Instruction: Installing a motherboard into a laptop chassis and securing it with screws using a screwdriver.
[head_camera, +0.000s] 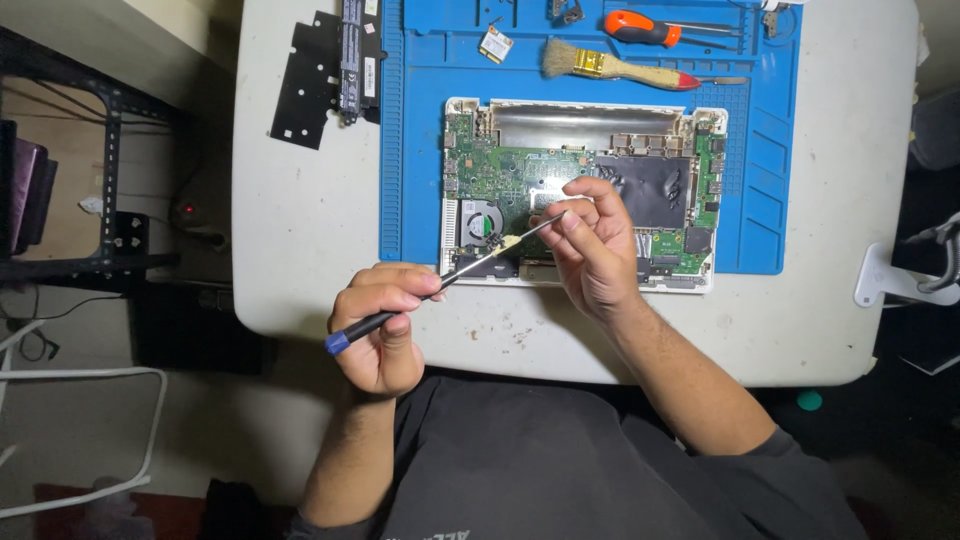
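My left hand (382, 325) grips a thin screwdriver (440, 285) by its black handle with a blue end cap. The shaft slants up and to the right. My right hand (592, 245) pinches the tip of that shaft between thumb and fingers, just above an opened laptop base (580, 190). The base shows a green circuit board, a round fan at its left and a black film patch at its right. A small yellowish bit sticks to the shaft near the fan.
The laptop lies on a blue work mat (420, 150) on a white table (300, 230). A brush (610, 68), an orange-handled screwdriver (645, 28), a small card (495, 44), and a black battery with a plate (340, 70) lie at the back. Shelving stands left.
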